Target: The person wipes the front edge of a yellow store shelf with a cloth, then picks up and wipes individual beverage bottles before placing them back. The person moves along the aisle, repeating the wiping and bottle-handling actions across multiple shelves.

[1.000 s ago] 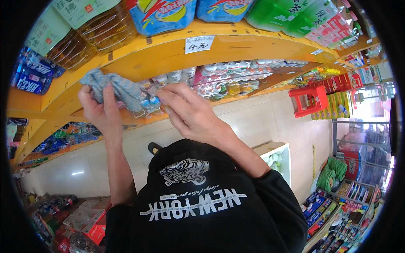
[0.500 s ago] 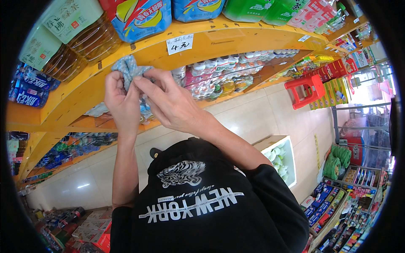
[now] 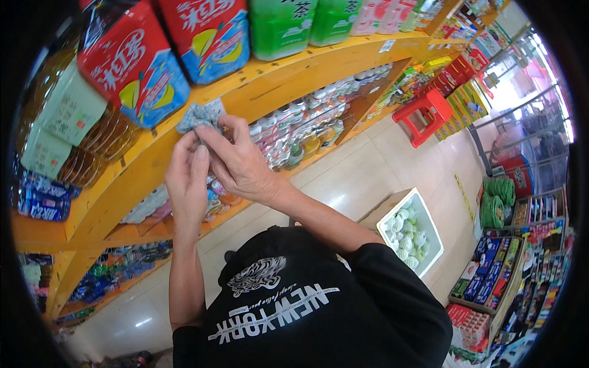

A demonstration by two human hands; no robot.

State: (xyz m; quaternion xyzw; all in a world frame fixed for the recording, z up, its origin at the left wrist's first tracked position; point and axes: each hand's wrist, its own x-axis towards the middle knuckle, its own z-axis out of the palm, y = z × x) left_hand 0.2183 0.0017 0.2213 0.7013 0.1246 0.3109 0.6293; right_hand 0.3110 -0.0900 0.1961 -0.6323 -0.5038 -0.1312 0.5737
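A crumpled blue-grey cloth (image 3: 201,118) is bunched up in front of the yellow shelf's edge (image 3: 264,83). My right hand (image 3: 245,162) pinches it between thumb and fingers. Below and to the left, my left hand (image 3: 187,181) is upright with curled fingers gathered at the cloth's lower part, its thumb beside my right fingers. Part of the left fingers' grip is hidden. Just behind the cloth a white price tag (image 3: 215,108) shows on the shelf edge. Above stand large red-and-blue drink bottles (image 3: 140,64) and green bottles (image 3: 283,27).
Brown tea bottles with pale labels (image 3: 67,126) stand at the left. Shrink-wrapped small bottles (image 3: 294,126) fill the lower shelf. A red plastic stool (image 3: 423,116) and a white foam box (image 3: 434,230) of net-wrapped fruit stand on the tiled floor (image 3: 343,184). Boxed goods (image 3: 488,276) lie at lower right.
My view has shifted, so shelf goods sit further left and lower. Both hands remain together at the cloth; my left fingers have loosened and straightened somewhat, and less cloth shows between them.
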